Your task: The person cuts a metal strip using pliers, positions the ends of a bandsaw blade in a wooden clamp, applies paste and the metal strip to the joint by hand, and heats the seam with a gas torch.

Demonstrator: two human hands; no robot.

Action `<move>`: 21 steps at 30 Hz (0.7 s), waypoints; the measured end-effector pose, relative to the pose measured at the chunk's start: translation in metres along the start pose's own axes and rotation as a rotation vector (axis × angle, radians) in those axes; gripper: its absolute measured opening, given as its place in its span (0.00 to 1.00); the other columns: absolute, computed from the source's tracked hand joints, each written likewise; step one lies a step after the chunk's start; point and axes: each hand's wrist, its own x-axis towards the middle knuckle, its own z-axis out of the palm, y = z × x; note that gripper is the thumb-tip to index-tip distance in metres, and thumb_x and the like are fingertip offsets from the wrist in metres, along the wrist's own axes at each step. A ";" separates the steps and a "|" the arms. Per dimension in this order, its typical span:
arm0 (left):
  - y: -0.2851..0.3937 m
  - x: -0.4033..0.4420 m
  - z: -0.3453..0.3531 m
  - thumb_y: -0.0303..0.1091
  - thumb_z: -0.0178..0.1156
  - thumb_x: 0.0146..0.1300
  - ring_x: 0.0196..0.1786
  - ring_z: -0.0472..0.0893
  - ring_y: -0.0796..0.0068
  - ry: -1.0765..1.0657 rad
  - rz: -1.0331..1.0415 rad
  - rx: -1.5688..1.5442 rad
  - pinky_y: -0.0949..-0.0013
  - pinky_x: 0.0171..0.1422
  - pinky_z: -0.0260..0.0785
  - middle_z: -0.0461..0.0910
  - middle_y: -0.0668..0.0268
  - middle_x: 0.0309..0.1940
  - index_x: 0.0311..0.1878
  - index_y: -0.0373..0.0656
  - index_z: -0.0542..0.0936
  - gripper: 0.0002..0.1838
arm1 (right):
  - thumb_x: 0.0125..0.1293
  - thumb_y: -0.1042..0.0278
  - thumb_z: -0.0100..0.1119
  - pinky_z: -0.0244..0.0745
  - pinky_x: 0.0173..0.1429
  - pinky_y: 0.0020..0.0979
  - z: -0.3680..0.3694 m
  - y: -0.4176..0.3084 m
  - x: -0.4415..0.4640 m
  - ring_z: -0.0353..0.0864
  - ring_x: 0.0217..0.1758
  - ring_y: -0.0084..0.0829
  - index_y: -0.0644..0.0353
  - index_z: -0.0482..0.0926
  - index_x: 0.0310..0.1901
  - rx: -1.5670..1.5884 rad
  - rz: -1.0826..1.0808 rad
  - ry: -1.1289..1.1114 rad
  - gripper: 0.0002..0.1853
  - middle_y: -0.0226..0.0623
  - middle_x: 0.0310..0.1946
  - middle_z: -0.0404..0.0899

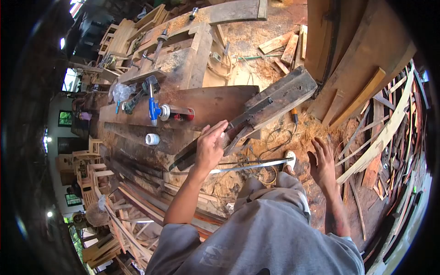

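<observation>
My left hand (211,147) rests at a long dark wooden beam (279,95), its fingers together near a dark flat strip (252,112) lying along the beam. Whether the fingers grip anything cannot be made out. Over the floor to the right, my right hand (321,161) hangs with fingers apart and nothing in it. A blue torch head (154,106) is joined to a black and red gas can (182,113) on a wide dark plank (215,103), left of the beam. Nearer me stands a small white jar (152,139).
Workbenches with clamps (160,42) stand at the upper left. Large boards (362,50) lean at the upper right, beside heaped wood strips (380,151). A cable (275,140) loops over the sawdust near my shoe (290,160). Scrap wood (133,224) lies lower left.
</observation>
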 end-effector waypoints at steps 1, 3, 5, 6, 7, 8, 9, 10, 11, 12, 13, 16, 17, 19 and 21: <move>-0.004 0.001 0.000 0.17 0.55 0.65 0.66 0.80 0.57 -0.018 0.027 -0.011 0.53 0.76 0.62 0.82 0.56 0.62 0.62 0.39 0.82 0.22 | 0.67 0.78 0.64 0.73 0.67 0.47 0.003 -0.004 -0.007 0.76 0.64 0.55 0.63 0.75 0.64 -0.013 -0.008 0.017 0.24 0.51 0.63 0.76; -0.006 0.009 -0.002 0.16 0.53 0.64 0.65 0.81 0.57 0.002 0.061 -0.058 0.54 0.75 0.63 0.83 0.54 0.61 0.61 0.37 0.82 0.22 | 0.67 0.77 0.64 0.73 0.67 0.47 0.010 -0.012 -0.023 0.76 0.64 0.55 0.62 0.75 0.64 -0.010 0.047 0.032 0.24 0.51 0.63 0.75; 0.000 0.026 -0.004 0.22 0.58 0.64 0.65 0.81 0.61 0.017 -0.219 -0.650 0.58 0.72 0.67 0.83 0.51 0.60 0.61 0.34 0.81 0.21 | 0.67 0.76 0.65 0.73 0.66 0.47 0.015 -0.033 -0.037 0.75 0.64 0.56 0.61 0.75 0.64 -0.001 0.092 0.020 0.24 0.51 0.63 0.76; -0.019 0.039 0.007 0.26 0.61 0.63 0.61 0.82 0.64 -0.066 -0.136 -0.622 0.61 0.67 0.71 0.84 0.51 0.56 0.59 0.32 0.82 0.20 | 0.67 0.75 0.64 0.73 0.67 0.46 0.024 -0.035 -0.049 0.75 0.65 0.56 0.61 0.75 0.65 -0.019 0.082 0.005 0.24 0.51 0.64 0.75; -0.043 0.051 0.013 0.29 0.64 0.61 0.56 0.83 0.67 -0.112 -0.065 -0.571 0.64 0.61 0.74 0.86 0.52 0.52 0.56 0.31 0.83 0.20 | 0.68 0.74 0.64 0.72 0.68 0.47 0.031 -0.043 -0.057 0.74 0.66 0.56 0.61 0.75 0.64 0.006 0.114 0.017 0.23 0.52 0.64 0.75; -0.044 0.060 0.012 0.32 0.65 0.59 0.50 0.84 0.69 -0.234 -0.078 -0.687 0.66 0.55 0.75 0.87 0.54 0.47 0.53 0.31 0.84 0.20 | 0.69 0.73 0.64 0.71 0.70 0.47 0.044 -0.038 -0.066 0.75 0.67 0.56 0.62 0.76 0.64 -0.011 0.087 0.006 0.22 0.53 0.63 0.76; -0.051 0.066 0.003 0.34 0.67 0.57 0.43 0.84 0.72 -0.372 -0.084 -0.817 0.68 0.48 0.76 0.88 0.56 0.41 0.50 0.30 0.86 0.21 | 0.67 0.74 0.65 0.71 0.71 0.47 0.048 -0.049 -0.067 0.75 0.67 0.55 0.63 0.77 0.62 -0.004 0.074 0.041 0.22 0.53 0.62 0.77; -0.063 0.064 -0.009 0.34 0.67 0.57 0.43 0.84 0.72 -0.321 -0.072 -0.836 0.68 0.48 0.76 0.88 0.56 0.41 0.50 0.30 0.86 0.21 | 0.66 0.75 0.67 0.71 0.71 0.47 0.049 -0.062 -0.067 0.76 0.66 0.54 0.63 0.77 0.61 0.000 0.081 0.076 0.22 0.52 0.61 0.78; -0.065 0.070 -0.005 0.32 0.67 0.59 0.43 0.85 0.71 -0.377 -0.048 -0.770 0.69 0.49 0.77 0.88 0.56 0.41 0.53 0.29 0.84 0.21 | 0.65 0.76 0.68 0.71 0.70 0.46 0.059 -0.060 -0.076 0.76 0.66 0.53 0.63 0.78 0.60 -0.031 0.123 0.072 0.22 0.51 0.61 0.79; -0.060 0.079 0.010 0.31 0.67 0.61 0.42 0.85 0.71 -0.466 -0.007 -0.710 0.69 0.50 0.77 0.88 0.57 0.40 0.56 0.27 0.82 0.22 | 0.65 0.75 0.68 0.72 0.70 0.47 0.051 -0.075 -0.077 0.77 0.66 0.54 0.63 0.78 0.60 -0.024 0.116 0.036 0.22 0.51 0.61 0.79; -0.065 0.083 0.018 0.29 0.66 0.60 0.39 0.85 0.71 -0.501 0.034 -0.788 0.69 0.48 0.78 0.88 0.56 0.38 0.52 0.25 0.83 0.20 | 0.65 0.75 0.68 0.72 0.69 0.47 0.045 -0.091 -0.074 0.77 0.65 0.54 0.63 0.78 0.60 -0.012 0.126 0.010 0.21 0.51 0.61 0.79; -0.056 0.086 0.010 0.28 0.65 0.59 0.38 0.85 0.72 -0.594 -0.123 -0.826 0.70 0.46 0.76 0.87 0.56 0.37 0.54 0.22 0.80 0.22 | 0.66 0.74 0.67 0.74 0.68 0.47 0.044 -0.105 -0.085 0.77 0.65 0.56 0.62 0.78 0.61 0.003 0.113 0.019 0.21 0.52 0.61 0.78; -0.054 0.083 0.010 0.27 0.64 0.59 0.38 0.85 0.72 -0.493 -0.099 -0.773 0.70 0.46 0.76 0.87 0.55 0.37 0.55 0.20 0.79 0.23 | 0.66 0.73 0.67 0.74 0.67 0.47 0.044 -0.106 -0.085 0.77 0.63 0.56 0.62 0.78 0.61 0.013 0.086 0.002 0.22 0.53 0.61 0.78; -0.050 0.086 0.008 0.27 0.64 0.59 0.38 0.85 0.72 -0.460 -0.056 -0.605 0.71 0.47 0.75 0.87 0.56 0.37 0.56 0.21 0.79 0.24 | 0.66 0.73 0.65 0.75 0.64 0.48 0.048 -0.105 -0.089 0.78 0.61 0.57 0.63 0.77 0.61 0.027 0.066 -0.002 0.21 0.54 0.60 0.77; -0.042 0.088 0.006 0.27 0.65 0.58 0.39 0.85 0.72 -0.486 -0.115 -0.586 0.71 0.47 0.74 0.87 0.56 0.37 0.58 0.22 0.79 0.25 | 0.66 0.73 0.65 0.77 0.63 0.48 0.052 -0.102 -0.096 0.78 0.61 0.57 0.63 0.77 0.61 0.070 0.082 0.001 0.21 0.54 0.59 0.78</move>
